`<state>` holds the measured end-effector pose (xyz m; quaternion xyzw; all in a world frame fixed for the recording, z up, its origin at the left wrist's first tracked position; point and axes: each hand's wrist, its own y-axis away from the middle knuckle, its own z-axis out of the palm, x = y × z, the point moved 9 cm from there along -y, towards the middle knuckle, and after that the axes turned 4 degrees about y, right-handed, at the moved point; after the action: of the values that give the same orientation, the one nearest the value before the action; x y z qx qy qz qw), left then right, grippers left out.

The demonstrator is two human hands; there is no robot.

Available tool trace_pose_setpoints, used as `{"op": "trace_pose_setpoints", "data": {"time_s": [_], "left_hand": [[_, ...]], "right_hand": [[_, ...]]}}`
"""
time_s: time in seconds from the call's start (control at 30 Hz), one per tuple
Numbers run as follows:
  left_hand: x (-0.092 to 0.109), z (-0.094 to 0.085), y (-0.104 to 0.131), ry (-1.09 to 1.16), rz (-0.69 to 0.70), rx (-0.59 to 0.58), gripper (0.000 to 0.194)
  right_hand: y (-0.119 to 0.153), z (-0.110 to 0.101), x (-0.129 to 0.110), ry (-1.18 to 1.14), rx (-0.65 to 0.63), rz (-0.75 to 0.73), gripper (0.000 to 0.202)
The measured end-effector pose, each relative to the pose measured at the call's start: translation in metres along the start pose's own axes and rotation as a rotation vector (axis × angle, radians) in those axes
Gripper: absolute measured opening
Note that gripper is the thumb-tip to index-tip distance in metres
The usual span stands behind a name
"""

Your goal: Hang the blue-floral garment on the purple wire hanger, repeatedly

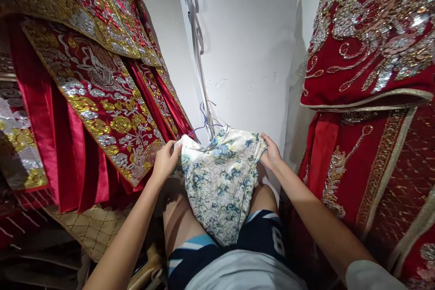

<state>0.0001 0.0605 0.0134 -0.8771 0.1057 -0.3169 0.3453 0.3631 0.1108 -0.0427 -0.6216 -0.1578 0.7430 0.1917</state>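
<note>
A cream garment with a blue and green floral pattern (222, 172) hangs from a thin purple-blue hanger (205, 120), whose hook points up. It looks like a short-sleeved top; its lower part drapes over my lap. My left hand (167, 159) pinches its left sleeve edge near the shoulder. On the other side my right hand (271, 153) grips the right sleeve edge, thumb and fingers closed on the cloth. Between both hands the garment is spread out, front facing me. Most of the hanger's arms are hidden inside it.
Red costumes with gold and silver embroidery (102, 81) hang close on the left. More red beaded garments (370, 45) crowd the right side. Ahead is a pale wall (248, 45) with a white metal upright (192, 22) along it. Tan quilted cloth (91, 226) lies lower left.
</note>
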Motion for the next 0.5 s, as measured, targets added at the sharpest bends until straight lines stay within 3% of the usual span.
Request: {"op": "trace_pose_setpoints", "data": {"time_s": [0.1,0.2,0.3,0.4,0.43,0.47,0.5], "left_hand": [[0.012,0.004,-0.010,-0.031,0.007,-0.007,0.040],[0.014,0.002,-0.025,-0.073,-0.003,0.037,0.039],[0.007,0.000,-0.033,-0.060,-0.017,0.111,0.040],[-0.005,0.003,-0.030,0.192,-0.083,0.201,0.049],[-0.008,0.007,-0.027,0.325,-0.124,0.222,0.053],[-0.008,0.013,-0.024,0.465,-0.164,0.225,0.056],[-0.004,0.020,-0.021,0.602,-0.194,0.209,0.057]], "right_hand": [[-0.017,0.010,-0.016,-0.132,0.034,0.047,0.041],[-0.018,0.034,-0.055,-0.100,-0.011,-0.041,0.054],[0.019,0.077,-0.094,0.007,-0.328,-0.150,0.065],[0.088,0.122,-0.110,0.168,-0.895,-0.217,0.062],[0.106,0.128,-0.110,0.223,-1.011,-0.243,0.057],[0.115,0.130,-0.108,0.274,-1.045,-0.282,0.051],[0.114,0.129,-0.106,0.327,-0.998,-0.331,0.048]]}}
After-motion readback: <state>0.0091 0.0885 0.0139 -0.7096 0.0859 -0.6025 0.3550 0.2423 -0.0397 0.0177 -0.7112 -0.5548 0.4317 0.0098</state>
